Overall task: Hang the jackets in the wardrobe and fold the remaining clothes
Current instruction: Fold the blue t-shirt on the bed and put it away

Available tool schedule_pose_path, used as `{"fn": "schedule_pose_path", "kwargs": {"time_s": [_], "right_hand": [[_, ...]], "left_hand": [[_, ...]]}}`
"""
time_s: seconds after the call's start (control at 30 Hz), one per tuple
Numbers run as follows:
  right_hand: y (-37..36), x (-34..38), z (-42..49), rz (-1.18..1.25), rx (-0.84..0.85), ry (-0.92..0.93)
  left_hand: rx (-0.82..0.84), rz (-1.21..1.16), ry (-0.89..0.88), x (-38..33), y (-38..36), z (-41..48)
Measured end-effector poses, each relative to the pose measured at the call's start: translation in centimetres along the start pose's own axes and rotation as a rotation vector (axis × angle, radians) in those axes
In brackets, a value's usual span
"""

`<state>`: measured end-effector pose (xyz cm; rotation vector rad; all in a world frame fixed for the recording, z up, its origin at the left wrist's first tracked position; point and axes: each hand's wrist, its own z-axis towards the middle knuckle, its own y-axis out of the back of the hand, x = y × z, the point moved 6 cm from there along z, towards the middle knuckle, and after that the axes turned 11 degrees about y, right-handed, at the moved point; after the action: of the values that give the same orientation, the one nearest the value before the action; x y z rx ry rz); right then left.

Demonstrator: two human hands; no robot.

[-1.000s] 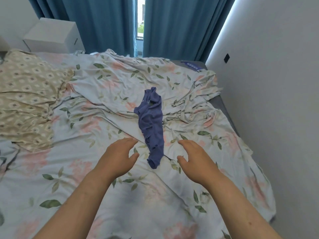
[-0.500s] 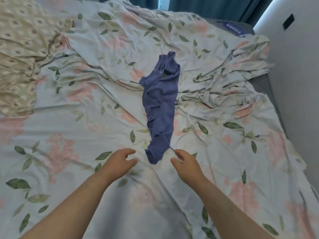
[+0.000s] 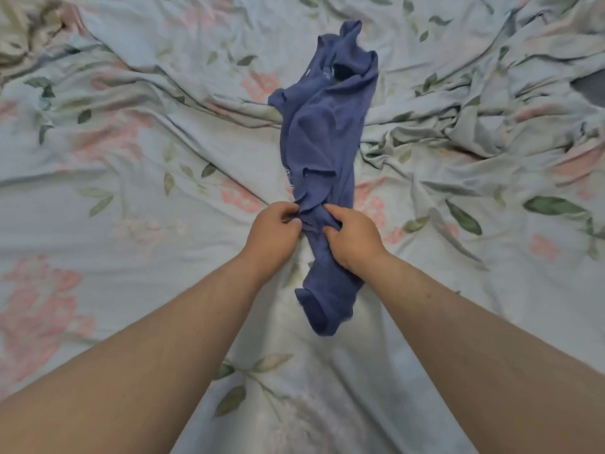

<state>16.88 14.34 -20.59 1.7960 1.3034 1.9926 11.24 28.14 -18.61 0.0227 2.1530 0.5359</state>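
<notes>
Both forearms are bare to the frame's lower edge, with no sleeves showing. The left hand (image 3: 273, 235) and right hand (image 3: 352, 240) wear nothing.

No legible text, label, brand, number or sign was present. The blue garment (image 3: 322, 152) carried a small pale tag-like mark near its upper end and faint light markings on its left edge, all too small and blurred to read. The floral bedsheet (image 3: 131, 191) bore pattern only, no lettering.
</notes>
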Motion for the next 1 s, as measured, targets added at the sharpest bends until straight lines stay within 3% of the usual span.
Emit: {"fn": "schedule_pose_path", "kwargs": {"time_s": [0.1, 0.2, 0.43, 0.5, 0.6, 0.67, 0.73, 0.8, 0.9, 1.0], "right_hand": [[0.9, -1.3, -2.8, 0.121, 0.116, -0.083], [2.0, -2.0, -8.5, 0.142, 0.402, -0.157], [4.7, -5.2, -21.0, -0.322, 1.179, -0.424], [5.4, -5.2, -22.6, -0.386, 1.291, -0.521], [7.5, -4.5, -21.0, -0.269, 1.117, -0.591], [8.3, -3.5, -16.5, -0.260, 0.756, -0.386], [8.2, -1.4, -11.9, -0.167, 0.258, -0.172], [6.6, 0.2, -9.2, 0.053, -0.023, -0.146], [2.7, -0.5, -7.7, 0.080, 0.009, -0.185], [3.3, -3.2, -8.9, 0.113, -0.081, -0.287]], "left_hand": [[-0.082, -0.071, -0.011, -0.2, 0.4, 0.2], [-0.140, -0.131, 0.007, 0.0, 0.4, -0.4], [-0.125, 0.021, -0.080, 1.3, -2.0, -2.7], [-0.128, 0.047, -0.074, 1.6, -2.4, -2.9], [-0.140, 0.082, -0.038, 1.7, -2.9, -3.0], [-0.080, 0.098, -0.018, 1.5, -3.4, -3.0], [-0.007, 0.072, 0.008, 1.8, -4.1, -3.5], [-0.001, 0.061, 0.030, 2.5, -3.8, -4.1], [-0.089, 0.101, 0.078, 4.5, -1.0, -5.0], [-0.234, 0.196, 0.149, 7.2, 3.6, -6.0]]}}
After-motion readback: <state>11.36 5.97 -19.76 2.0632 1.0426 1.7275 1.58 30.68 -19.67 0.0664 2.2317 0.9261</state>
